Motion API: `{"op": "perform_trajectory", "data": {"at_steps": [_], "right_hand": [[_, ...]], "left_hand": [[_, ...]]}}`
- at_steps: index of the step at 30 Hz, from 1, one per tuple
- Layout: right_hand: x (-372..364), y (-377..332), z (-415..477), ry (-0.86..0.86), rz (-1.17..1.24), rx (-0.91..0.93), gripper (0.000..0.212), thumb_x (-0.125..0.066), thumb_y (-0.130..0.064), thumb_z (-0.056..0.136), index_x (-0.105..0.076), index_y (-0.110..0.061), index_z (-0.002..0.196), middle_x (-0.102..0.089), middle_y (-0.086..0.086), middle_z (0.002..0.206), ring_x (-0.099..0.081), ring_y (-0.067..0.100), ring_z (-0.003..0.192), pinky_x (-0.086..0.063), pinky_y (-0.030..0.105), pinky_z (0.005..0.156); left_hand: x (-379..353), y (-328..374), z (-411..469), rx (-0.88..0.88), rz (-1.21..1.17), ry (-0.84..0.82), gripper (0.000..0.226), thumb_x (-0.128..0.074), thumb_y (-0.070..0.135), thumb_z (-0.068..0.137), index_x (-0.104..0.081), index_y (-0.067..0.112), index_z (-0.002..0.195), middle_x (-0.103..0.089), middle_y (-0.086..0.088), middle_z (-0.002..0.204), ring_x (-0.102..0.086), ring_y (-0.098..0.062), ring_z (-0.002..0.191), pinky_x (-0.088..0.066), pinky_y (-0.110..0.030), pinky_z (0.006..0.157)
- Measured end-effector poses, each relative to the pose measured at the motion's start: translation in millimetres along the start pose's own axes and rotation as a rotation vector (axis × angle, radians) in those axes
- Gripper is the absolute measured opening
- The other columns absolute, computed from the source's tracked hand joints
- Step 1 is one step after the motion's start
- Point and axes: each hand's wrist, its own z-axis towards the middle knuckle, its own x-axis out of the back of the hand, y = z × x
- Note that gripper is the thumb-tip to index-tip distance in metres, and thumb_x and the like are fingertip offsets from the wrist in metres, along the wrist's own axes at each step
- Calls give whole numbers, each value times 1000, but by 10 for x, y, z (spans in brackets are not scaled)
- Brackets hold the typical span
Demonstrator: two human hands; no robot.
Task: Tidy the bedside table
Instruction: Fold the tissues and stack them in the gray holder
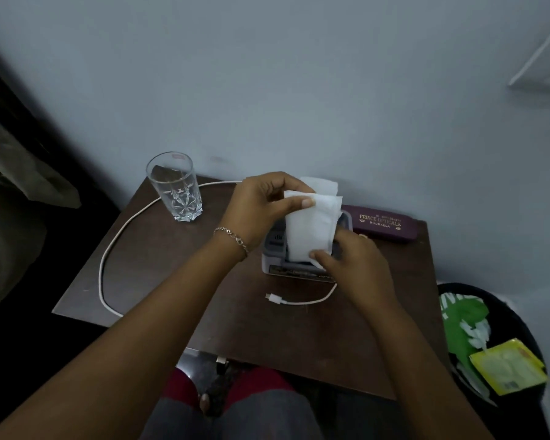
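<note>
Head view. The left hand [261,201] pinches the top edge of a white tissue [311,230] between thumb and curled fingers. The right hand [356,265] pinches its bottom corner. The tissue is held up flat between the two hands, above the middle of the surface [178,281] and in front of a grey device [272,246] that stands there. Whether the tissue touches the device cannot be told.

As for progress, the tidying looks partly done at best. Off the surface at four o'clock stands a dark bin [518,315] with a green wrapper [461,315] and a yellow packet [508,365] inside, so some rubbish seems already cleared away. The tissue is the item in hand; it may be headed for that bin, or it may be meant for folding or wiping. The pictures do not settle which.

Much is left. A glass [175,188] stands upright at eleven o'clock, near the back corner. A white cable [107,249] sprawls in a wide loop from the back edge round the nine o'clock side. Its plug end lies loose at about six o'clock, just in front of the device. It wants coiling. A maroon case [381,222] lies flat at two o'clock against the wall, just beside the device; it looks orderly enough. The device itself sits mid-surface and may need squaring or shifting back.
</note>
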Motion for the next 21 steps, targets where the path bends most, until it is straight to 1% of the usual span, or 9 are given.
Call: {"op": "perform_trajectory", "data": {"at_steps": [4, 6, 7, 10, 13, 15, 16, 18, 21], "right_hand": [[-24, -8, 50, -31, -122, 10, 27, -65, -37, 82, -63, -14, 95, -69, 6, 90, -64, 25, 82, -41, 29, 59], [-30, -13, 63, -48, -133, 6, 27, -65, -37, 81, -62, -16, 97, -69, 5, 91, -64, 26, 83, -40, 29, 60], [-21, -14, 71, -59, -115, -2, 27, -65, -36, 81, -61, -18, 100, -69, 4, 93, -63, 26, 84, -39, 29, 61], [26, -37, 95, -15, -26, -14, 27, -65, -33, 81, -61, -24, 106, -70, 3, 94, -63, 26, 87, -39, 30, 62], [-17, -55, 92, 23, -50, 4, 24, -65, -34, 82, -64, -23, 103, -71, 3, 92, -63, 26, 84, -33, 27, 56], [-68, -44, 68, 24, -80, 19, 24, -66, -35, 82, -65, -22, 102, -71, 1, 90, -64, 24, 81, -28, 24, 50], [-79, -41, 53, 8, -102, 21, 24, -65, -36, 82, -64, -23, 102, -70, 1, 89, -64, 24, 81, -28, 23, 50], [-64, -54, 37, -34, -127, 11, 28, -65, -40, 81, -62, -27, 106, -69, -1, 90, -64, 23, 83, -32, 26, 56], [-1, -44, 56, -31, 40, -49, 33, -65, -43, 80, -61, -30, 111, -68, -5, 94, -62, 18, 85, -39, 28, 61]], "left_hand": [[-43, -26, -5, -11, 32, 0, 16, -75, 18, 73, -68, 30, 81, -71, 1, 89, -62, -39, 88, -53, -46, 82], [-42, -74, -37, -18, 37, 20, 19, -75, 24, 71, -67, 31, 86, -71, -8, 92, -62, -37, 88, -53, -46, 81], [-35, -94, -57, -14, 39, 28, 23, -76, 25, 70, -67, 29, 90, -71, -9, 95, -63, -34, 88, -53, -45, 82], [-4, -159, -115, 20, 32, 57, 34, -78, 18, 70, -65, 19, 101, -69, -2, 98, -65, -19, 90, -55, -38, 83], [11, -228, -171, 29, 43, 77, 34, -79, 20, 68, -66, 19, 100, -70, 5, 97, -66, -10, 92, -54, -37, 87], [0, -275, -212, 37, 59, 97, 33, -79, 20, 68, -67, 19, 98, -71, 7, 97, -65, -8, 93, -53, -33, 89], [-6, -296, -234, 39, 70, 106, 32, -79, 19, 68, -67, 19, 98, -71, 8, 96, -65, -7, 93, -52, -29, 88], [-22, -306, -269, 30, 82, 116, 28, -78, 17, 69, -68, 17, 95, -70, 11, 93, -64, -2, 89, -50, -21, 84], [-42, -287, -254, 35, 96, 117, 17, -76, 16, 71, -69, 17, 86, -68, 14, 85, -61, 5, 80, -48, -12, 75]]}}
